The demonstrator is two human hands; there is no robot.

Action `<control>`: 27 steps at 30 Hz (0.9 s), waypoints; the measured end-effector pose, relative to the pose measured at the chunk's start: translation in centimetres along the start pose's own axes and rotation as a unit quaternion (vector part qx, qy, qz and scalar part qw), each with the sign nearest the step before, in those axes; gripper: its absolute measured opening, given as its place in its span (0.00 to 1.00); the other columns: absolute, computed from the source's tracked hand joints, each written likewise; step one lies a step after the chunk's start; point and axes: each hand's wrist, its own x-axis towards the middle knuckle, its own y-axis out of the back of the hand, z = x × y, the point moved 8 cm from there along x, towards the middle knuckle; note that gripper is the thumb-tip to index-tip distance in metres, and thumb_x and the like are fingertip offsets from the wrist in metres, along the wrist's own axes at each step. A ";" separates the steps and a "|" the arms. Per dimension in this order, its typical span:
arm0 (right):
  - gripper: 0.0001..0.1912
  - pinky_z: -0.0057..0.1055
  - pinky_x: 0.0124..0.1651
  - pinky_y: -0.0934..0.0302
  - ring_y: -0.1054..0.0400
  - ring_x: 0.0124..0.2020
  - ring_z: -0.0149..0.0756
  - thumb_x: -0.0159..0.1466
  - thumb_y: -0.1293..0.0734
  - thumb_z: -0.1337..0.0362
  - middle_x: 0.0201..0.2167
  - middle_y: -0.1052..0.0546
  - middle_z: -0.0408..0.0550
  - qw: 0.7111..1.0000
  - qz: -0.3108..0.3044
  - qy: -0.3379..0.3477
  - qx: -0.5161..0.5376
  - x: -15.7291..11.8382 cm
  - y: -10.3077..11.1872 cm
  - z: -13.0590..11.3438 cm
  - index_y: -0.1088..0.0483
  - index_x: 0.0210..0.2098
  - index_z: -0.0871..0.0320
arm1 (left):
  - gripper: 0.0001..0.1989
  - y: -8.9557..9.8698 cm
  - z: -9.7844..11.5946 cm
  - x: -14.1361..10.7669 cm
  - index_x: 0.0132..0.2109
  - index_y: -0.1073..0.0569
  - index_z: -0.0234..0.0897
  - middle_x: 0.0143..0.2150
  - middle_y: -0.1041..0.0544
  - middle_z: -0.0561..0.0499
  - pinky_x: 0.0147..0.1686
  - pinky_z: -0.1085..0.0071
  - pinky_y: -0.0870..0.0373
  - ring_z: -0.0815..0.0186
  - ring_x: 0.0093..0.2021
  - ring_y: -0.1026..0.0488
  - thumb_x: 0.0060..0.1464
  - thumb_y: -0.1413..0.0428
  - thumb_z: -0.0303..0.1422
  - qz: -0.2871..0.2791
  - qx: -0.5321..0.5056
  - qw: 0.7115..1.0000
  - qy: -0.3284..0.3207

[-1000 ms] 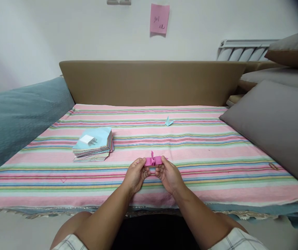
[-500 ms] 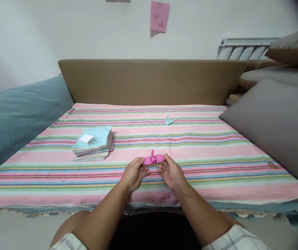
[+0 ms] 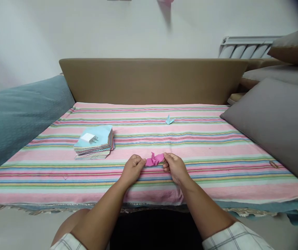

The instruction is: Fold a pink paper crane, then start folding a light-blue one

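So both hands are on the same little thing here: a pink origami crane (image 3: 154, 160), or at least a folded paper bird that looks like one. It sits right between them, just past the front edge area of the striped cloth (image 3: 206, 189), and I can't tell if its underside touches the cloth or hangs just over it. Its long axis runs crosswise, hand to hand, with the right end angled a bit farther from the body than the left. The left hand (image 3: 133, 171) pinches the left tip and the right hand (image 3: 175, 168) pinches the right tip, so the hands are apart from each other and neither is really nearer to it. A thin pointy bit sticks up near the middle, a touch left of centre.

Farther out, beyond the crane and slightly to the right, there's a light blue origami piece (image 3: 169, 120) on the cloth. Off to the left is a stack of square coloured paper (image 3: 103, 132) with a white plug adapter (image 3: 88, 138) lying on top, well apart from both hands
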 end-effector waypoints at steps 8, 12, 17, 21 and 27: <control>0.13 0.18 0.13 0.48 0.42 0.13 0.23 0.51 0.31 0.55 0.14 0.32 0.38 0.996 0.012 0.003 -0.090 0.5 0.8 0.0 0.30 0.27 0.60 | 0.19 -0.3 -0.5 -0.2 0.20 0.30 0.38 0.32 0.29 0.52 0.42 0.65 0.44 0.63 0.39 0.34 0.55 0.52 0.38 -0.013 0.160 0.986 0.056; 0.12 0.18 0.12 0.48 0.41 0.14 0.22 0.50 0.30 0.58 0.19 0.30 0.39 0.995 0.017 0.012 -0.102 0.7 0.9 -0.1 0.30 0.28 0.60 | 0.18 -0.3 -0.5 -0.4 0.20 0.28 0.38 0.33 0.28 0.52 0.42 0.63 0.46 0.63 0.40 0.34 0.55 0.51 0.39 -0.017 0.190 0.979 0.068; 0.11 0.18 0.12 0.49 0.42 0.14 0.22 0.52 0.32 0.58 0.18 0.31 0.39 0.991 0.011 0.009 -0.132 0.9 1.2 0.1 0.30 0.29 0.59 | 0.20 -0.3 -0.8 -0.5 0.20 0.29 0.38 0.34 0.29 0.52 0.42 0.62 0.48 0.62 0.41 0.34 0.55 0.52 0.41 -0.019 0.214 0.974 0.074; 0.12 0.18 0.13 0.48 0.41 0.14 0.23 0.52 0.31 0.57 0.18 0.31 0.38 0.991 0.007 0.012 -0.135 1.0 1.2 0.2 0.30 0.30 0.59 | 0.20 -0.4 -0.7 -0.6 0.20 0.29 0.38 0.34 0.29 0.53 0.43 0.63 0.48 0.62 0.41 0.34 0.55 0.52 0.41 -0.019 0.219 0.973 0.067; 0.20 0.19 0.12 0.47 0.36 0.17 0.25 0.50 0.30 0.56 0.26 0.29 0.41 0.989 0.034 0.037 -0.137 1.1 1.8 0.0 0.32 0.39 0.59 | 0.20 -0.4 -0.8 -0.6 0.20 0.27 0.38 0.34 0.28 0.52 0.43 0.62 0.49 0.62 0.41 0.34 0.55 0.51 0.42 -0.018 0.207 0.976 0.067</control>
